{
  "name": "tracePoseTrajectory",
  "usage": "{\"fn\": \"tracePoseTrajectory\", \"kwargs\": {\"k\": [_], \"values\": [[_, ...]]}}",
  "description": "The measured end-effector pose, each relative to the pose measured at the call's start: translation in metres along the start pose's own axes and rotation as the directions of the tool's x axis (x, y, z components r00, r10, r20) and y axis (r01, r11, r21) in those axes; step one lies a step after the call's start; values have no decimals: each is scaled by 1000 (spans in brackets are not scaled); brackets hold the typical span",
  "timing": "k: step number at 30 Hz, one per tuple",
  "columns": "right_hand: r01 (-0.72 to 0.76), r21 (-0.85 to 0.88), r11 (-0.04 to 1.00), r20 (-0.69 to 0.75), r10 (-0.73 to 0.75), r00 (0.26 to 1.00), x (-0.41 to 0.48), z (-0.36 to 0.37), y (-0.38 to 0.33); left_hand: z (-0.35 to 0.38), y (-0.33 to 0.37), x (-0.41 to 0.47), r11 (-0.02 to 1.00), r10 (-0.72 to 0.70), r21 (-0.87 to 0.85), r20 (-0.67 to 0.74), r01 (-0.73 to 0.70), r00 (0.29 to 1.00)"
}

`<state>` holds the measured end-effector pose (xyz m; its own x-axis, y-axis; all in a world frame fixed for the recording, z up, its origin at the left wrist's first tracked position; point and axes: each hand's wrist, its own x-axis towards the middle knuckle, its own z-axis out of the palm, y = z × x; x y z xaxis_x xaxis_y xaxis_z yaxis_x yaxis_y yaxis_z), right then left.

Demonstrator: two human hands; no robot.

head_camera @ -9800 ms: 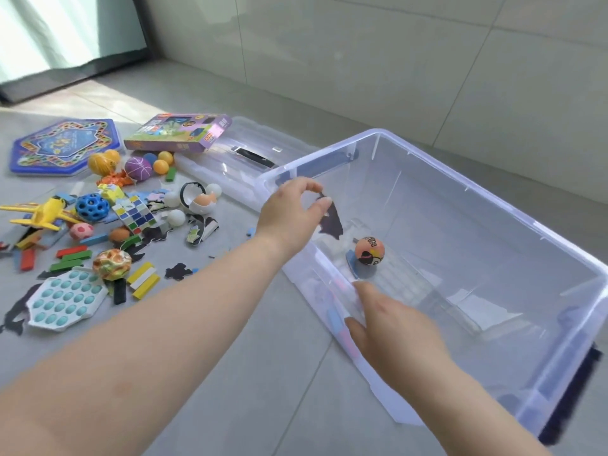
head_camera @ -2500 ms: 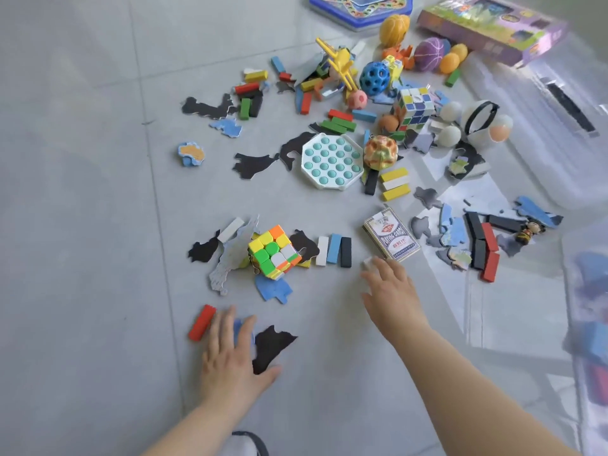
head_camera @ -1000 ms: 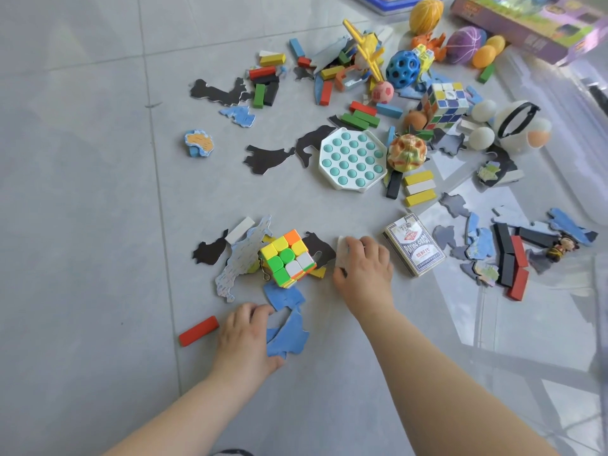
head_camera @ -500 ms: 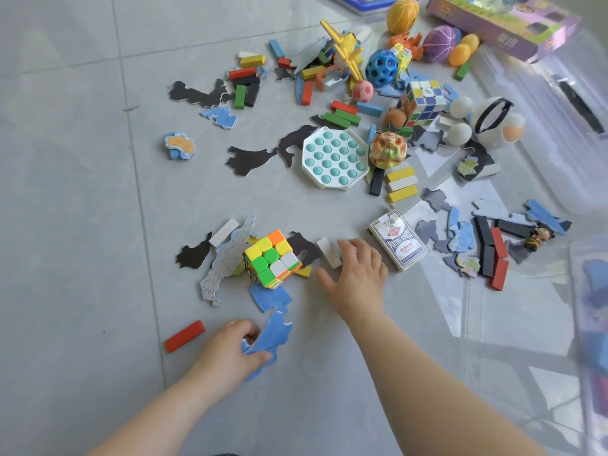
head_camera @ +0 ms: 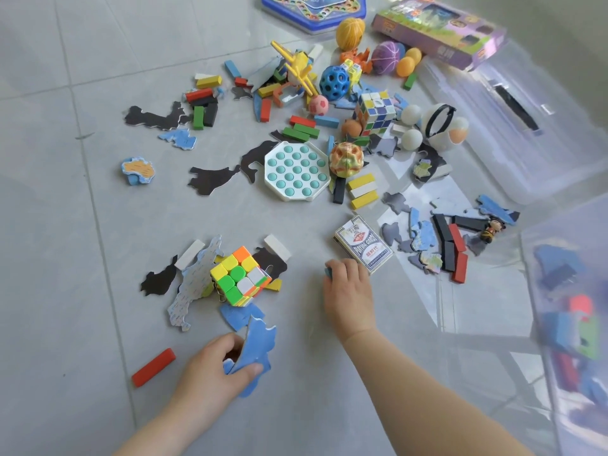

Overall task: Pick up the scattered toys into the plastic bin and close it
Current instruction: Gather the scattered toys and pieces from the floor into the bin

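Hands over a tiled floor (head_camera: pixel 65 225) strewn with toys, as I see it through the head camera. Left hand (head_camera: pixel 214 366), near and left of centre: thumb and fingers pinch blue puzzle pieces (head_camera: pixel 260 340), which stand up off the floor. Right hand (head_camera: pixel 348 291), just right of centre: fingers curled down round a small blue piece (head_camera: pixel 328 272), of which I can see only an edge at the fingertips. Its knuckles are just beside the card deck (head_camera: pixel 363 246).

Between the two hands and a little farther off: a bright colour cube (head_camera: pixel 240 276) lying on flat puzzle shapes, with a white block (head_camera: pixel 277 246) just beyond it. Red block (head_camera: pixel 153 366) alone on the floor, left of the left hand.

Farther away, the main scatter: an octagonal bubble board (head_camera: pixel 296 172), a second cube (head_camera: pixel 376 111), a blue holed ball (head_camera: pixel 334 82), coloured blocks and dark puzzle shapes.

Plastic bin (head_camera: pixel 526 251) at the right edge, uncovered, with blurred toys showing through its clear wall. Its lid (head_camera: pixel 513 133) lies flat on the floor at the far right, apart from the bin, with a purple box (head_camera: pixel 437 28) at its far end.
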<state>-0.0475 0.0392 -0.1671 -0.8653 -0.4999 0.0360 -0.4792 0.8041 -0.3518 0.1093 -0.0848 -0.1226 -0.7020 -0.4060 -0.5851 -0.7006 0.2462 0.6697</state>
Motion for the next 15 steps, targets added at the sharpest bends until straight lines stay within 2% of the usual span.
{"fn": "tracePoseTrajectory", "kwargs": {"k": [1, 3, 5, 8, 10, 12, 15], "values": [[-69, 107, 992, -36, 73, 997, 1, -11, -2, 1, 4, -1, 1000, 0, -30, 4, 0, 1000], [-167, 247, 954, 17, 168, 986, 11, -38, -4, 5, 17, -4, 995, 12, -99, 9, -11, 1000], [-158, 376, 913, 31, 158, 987, 23, -81, -1, 6, 36, -4, 988, 50, -144, 34, -45, 998], [-140, 471, 871, 30, 143, 989, 36, -165, 13, 8, 75, -1, 975, 169, -155, 40, -161, 985], [-85, 449, 889, -54, 122, 991, 32, -218, 36, 13, 108, 4, 965, 239, -114, 33, -234, 970], [-100, 472, 876, -175, 204, 963, 21, -265, 65, 20, 143, 6, 950, 310, -67, 75, -306, 948], [-182, 533, 826, -343, 408, 846, 2, -309, 121, 36, 190, 8, 921, 386, -22, 189, -389, 903]]}}
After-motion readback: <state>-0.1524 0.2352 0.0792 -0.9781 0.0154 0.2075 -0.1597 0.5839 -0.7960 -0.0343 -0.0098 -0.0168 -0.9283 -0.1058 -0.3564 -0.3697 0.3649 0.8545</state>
